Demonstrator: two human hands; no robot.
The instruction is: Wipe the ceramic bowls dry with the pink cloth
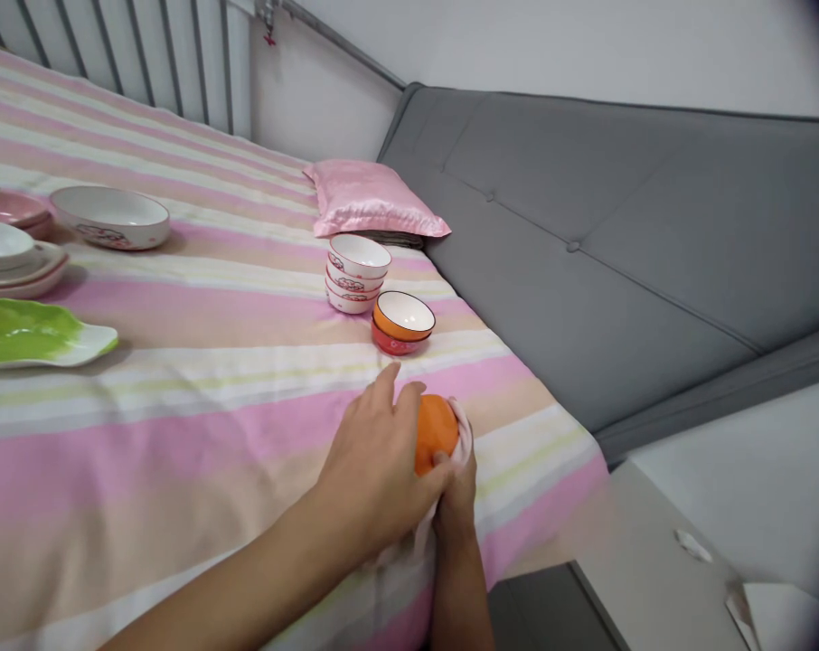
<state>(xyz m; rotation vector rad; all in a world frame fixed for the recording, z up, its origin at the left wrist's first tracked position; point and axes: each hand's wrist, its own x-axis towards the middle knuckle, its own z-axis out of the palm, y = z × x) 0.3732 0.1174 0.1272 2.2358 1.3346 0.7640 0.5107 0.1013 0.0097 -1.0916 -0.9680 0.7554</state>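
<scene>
holding a glossy orange rounded bowl [435,432] together with a pale pink soft cloth [463,436], the bare right hand [458,493] pinches the bowl's edge, thumb in front and fingers wrapped behind the cloth. the bare left hand [375,448] lies along the bowl's left side, fingers spread and gently curved, its thumb reaching across toward the right hand; i cannot tell how firmly it presses. the held bowl is above the near edge of the pink, white and beige striped bed sheet [199,398].

just beyond the hands, an orange bowl with a white inside and dark rim [405,315] sits in a red patterned bowl [392,344]. beside these, to the left, stands a stack of white red-rimmed bowls with small drawings [355,285]. behind the stack lies a shiny pink satin pillow [375,201].

well apart, toward the left, are a green and white leaf-shaped dish [36,334], a stack of pale pink-edged dishes [26,282] and a wide white bowl with a printed drawing [115,233]. a grey padded headboard [626,208] runs along the right.
</scene>
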